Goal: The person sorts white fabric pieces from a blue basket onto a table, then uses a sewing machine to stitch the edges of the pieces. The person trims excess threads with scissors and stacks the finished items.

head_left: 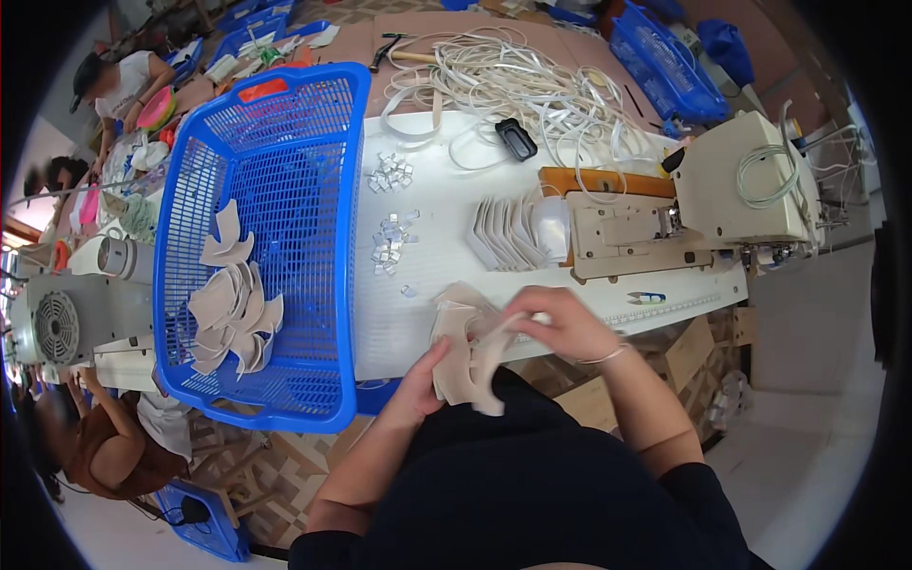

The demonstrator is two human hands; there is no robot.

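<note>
A: What lies left on the desk [418,313]?
B: The basket [261,237], with cut pieces [233,313] in it.
A: And right?
B: The sewing machine [684,209]; the cord pile [513,81] lies behind it, the stacked pieces [503,233] just left.

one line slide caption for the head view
Both hands, left hand and right hand, hold beige fabric pieces beside a blue basket.

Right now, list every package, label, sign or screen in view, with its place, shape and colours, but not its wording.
Brown cardboard boxes: under the white table's right end, square-sided, plain brown, flaps partly open.
Printed ruler strip: along the white table's near edge, long and thin, pale with dark marks.
No signs or screens show.
</note>
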